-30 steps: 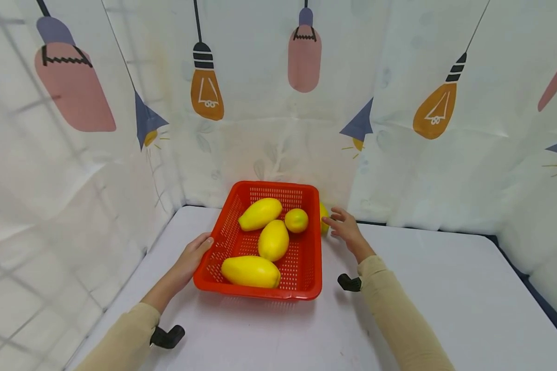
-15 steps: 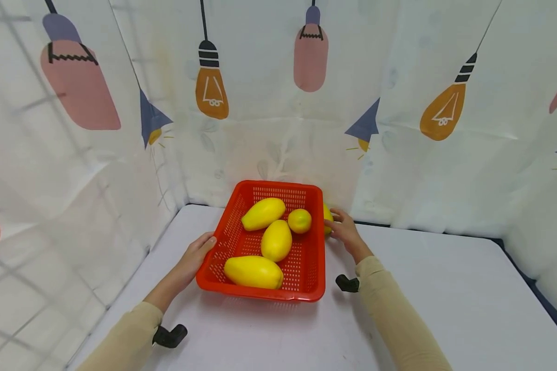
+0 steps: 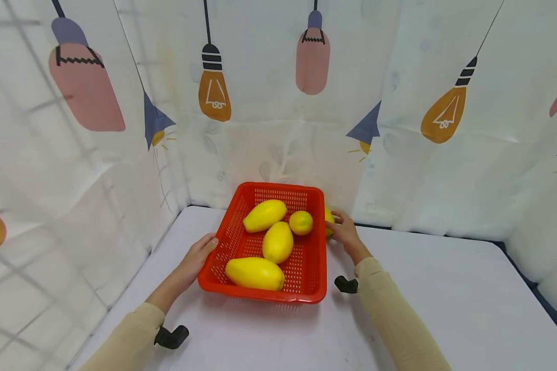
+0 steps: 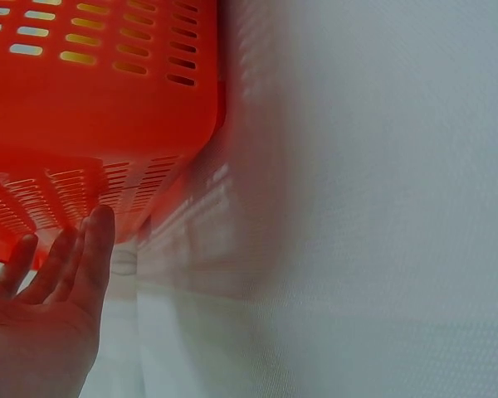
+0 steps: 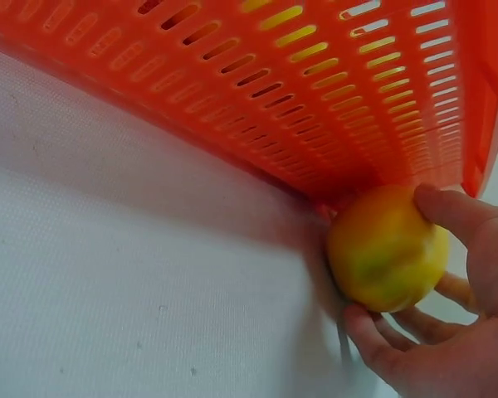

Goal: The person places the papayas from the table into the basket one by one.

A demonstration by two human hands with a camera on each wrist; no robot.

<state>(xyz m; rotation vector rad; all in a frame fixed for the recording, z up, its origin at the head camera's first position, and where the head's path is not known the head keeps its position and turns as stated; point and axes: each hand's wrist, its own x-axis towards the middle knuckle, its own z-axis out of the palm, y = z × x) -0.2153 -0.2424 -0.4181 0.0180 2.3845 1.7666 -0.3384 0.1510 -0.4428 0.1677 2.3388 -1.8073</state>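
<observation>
A red plastic basket [image 3: 317,247] with slotted walls sits in the middle of the table, tilted toward the camera. Inside lie two long, papaya-like yellow fruits, an upper one [image 3: 264,215] and a lower one [image 3: 255,273], plus an oval yellow fruit [image 3: 277,242] and a small round one [image 3: 301,222]. My left hand [image 3: 199,253] holds the basket's left side, thumb at the rim and fingers along the outer wall. Outside the right wall, my right hand [image 3: 346,234] grips a yellow fruit [image 5: 386,249] with a greenish patch, thumb on one side and fingers on the other. The basket partly hides this fruit in the head view.
The white table [image 3: 427,299] has a dark edge at the back and right. A pale curtain [image 3: 269,134] printed with lamps hangs close behind the basket. Black wrist-worn pieces stick out near the left sleeve [image 3: 125,337] and right sleeve [image 3: 394,314].
My right hand has moved in from beside the yellow fruit and its fingers have come round it. The left hand and basket keep their places; the head view has shifted slightly.
</observation>
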